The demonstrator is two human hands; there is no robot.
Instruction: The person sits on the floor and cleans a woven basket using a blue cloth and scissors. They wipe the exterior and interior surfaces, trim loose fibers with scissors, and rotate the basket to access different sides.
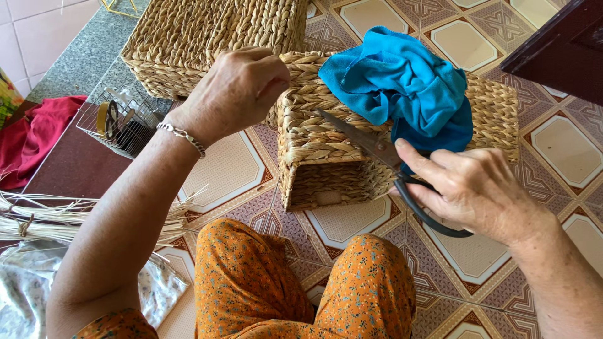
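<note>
A: Two hands on the job. Left hand (235, 91) is clenched, pinching a straw strand at the rim of the small woven basket (326, 150).

B: Right?

A: Right hand (468, 188) is wrapped through the black handles of the scissors (377, 147), gripping them. Blades are parted and point up-left from the grip, tips lying against the basket's side, just below the left fist.

B: Basket position?

A: On its side on the patterned tile floor (352, 223), directly between both grips, opening facing the orange-trousered knees (282, 282). A blue cloth (402, 85) sits on top, just above the right hand.

B: Anything else nearby?

A: Larger woven basket (201, 31) behind the left fist. Wire tray (119, 122) and loose straw bundle (56, 220) outboard of the left forearm.
</note>
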